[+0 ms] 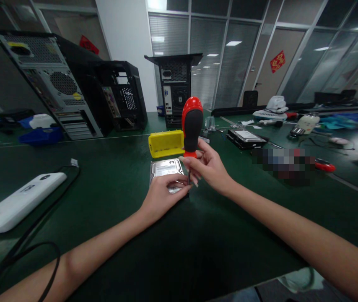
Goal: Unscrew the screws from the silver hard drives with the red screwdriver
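At frame centre on the dark green worktop (110, 197), the left hand (162, 197) presses flat on a silver rectangular hard drive (165, 168) while the right hand (208, 167) grips an upright red-and-black-handled screwdriver (192, 126), a yellow plastic tray (165, 144) just behind.

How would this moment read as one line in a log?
right hand: holds screwdriver upright, tip down | left hand: rests on hard drive | drive: flat on green table | behind: yellow box
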Motion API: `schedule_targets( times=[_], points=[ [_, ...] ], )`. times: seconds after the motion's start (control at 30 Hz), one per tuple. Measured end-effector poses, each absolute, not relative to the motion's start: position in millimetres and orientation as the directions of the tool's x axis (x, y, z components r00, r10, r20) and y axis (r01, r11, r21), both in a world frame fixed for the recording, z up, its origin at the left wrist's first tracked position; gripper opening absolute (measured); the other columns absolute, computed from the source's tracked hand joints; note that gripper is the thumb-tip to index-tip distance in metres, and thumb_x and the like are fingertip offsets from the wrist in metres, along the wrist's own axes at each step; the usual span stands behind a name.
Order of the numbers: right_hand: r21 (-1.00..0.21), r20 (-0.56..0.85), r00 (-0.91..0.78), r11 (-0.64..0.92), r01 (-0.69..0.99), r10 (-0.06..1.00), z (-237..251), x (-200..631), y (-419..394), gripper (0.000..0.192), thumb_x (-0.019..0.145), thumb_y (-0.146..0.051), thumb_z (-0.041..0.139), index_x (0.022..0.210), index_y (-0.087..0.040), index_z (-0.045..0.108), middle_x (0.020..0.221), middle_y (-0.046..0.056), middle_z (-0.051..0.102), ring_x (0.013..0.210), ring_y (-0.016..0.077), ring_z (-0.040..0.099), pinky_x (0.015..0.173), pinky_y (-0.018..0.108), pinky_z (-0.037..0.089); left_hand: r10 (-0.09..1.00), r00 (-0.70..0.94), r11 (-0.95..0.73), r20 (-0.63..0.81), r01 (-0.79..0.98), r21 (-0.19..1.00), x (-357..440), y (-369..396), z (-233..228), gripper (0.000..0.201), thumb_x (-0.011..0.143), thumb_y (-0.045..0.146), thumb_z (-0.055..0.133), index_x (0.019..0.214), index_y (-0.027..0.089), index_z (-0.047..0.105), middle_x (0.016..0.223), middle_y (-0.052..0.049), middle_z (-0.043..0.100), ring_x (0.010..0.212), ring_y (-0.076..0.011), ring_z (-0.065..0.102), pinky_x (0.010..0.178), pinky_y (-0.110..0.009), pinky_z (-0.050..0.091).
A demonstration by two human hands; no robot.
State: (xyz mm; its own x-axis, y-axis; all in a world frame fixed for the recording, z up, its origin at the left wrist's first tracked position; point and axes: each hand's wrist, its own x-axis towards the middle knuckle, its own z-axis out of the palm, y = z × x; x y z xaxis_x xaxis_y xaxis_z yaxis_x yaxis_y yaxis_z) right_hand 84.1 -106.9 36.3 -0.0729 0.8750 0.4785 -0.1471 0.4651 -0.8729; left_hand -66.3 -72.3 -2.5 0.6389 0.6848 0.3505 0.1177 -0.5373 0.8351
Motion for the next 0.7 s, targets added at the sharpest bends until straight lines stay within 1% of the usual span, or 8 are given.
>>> schedule_targets(
  times=[0.23,0.4,0.7],
  points=[
    [-0.865,0.494,-0.086,0.479,-0.148,0.865,34.5,84.9,-106.0,0.034,0.077,-0.028,0.068,0.101,-0.020,0.045,0.066,-0.008,0.059,0.035,0.0007,0.049,0.033,0.011,0.041,0.681,0.609,-0.571,0.406,0.096,0.815,-66.3,-73.2,-1.0,0.015,0.078,0.022,0.068,0.091,0.015,0.070,0.087,-0.005,0.073,0.078,-0.0184,0.070,0.079,-0.031,0.057],
    [-0.866,0.491,-0.072,0.478,-0.143,0.868,33.8,85.2,-105.3,0.040,0.074,-0.028,0.070,0.104,-0.021,0.043,0.066,-0.009,0.058,0.034,0.0004,0.045,0.032,0.012,0.041,0.718,0.545,-0.548,0.433,0.059,0.834,-65.4,-72.9,-6.0,0.018,0.075,0.022,0.070,0.092,0.014,0.070,0.086,-0.006,0.074,0.078,-0.0195,0.070,0.078,-0.032,0.057],
    [-0.864,0.494,-0.065,0.482,-0.144,0.867,34.2,84.3,-105.0,0.045,0.073,-0.026,0.070,0.108,-0.023,0.041,0.068,-0.008,0.059,0.035,0.0014,0.045,0.032,0.014,0.040,0.703,0.550,-0.581,0.451,0.078,0.810,-66.4,-72.6,-6.4,0.016,0.077,0.024,0.069,0.089,0.013,0.071,0.088,-0.006,0.074,0.080,-0.0198,0.070,0.079,-0.032,0.057]
  ],
)
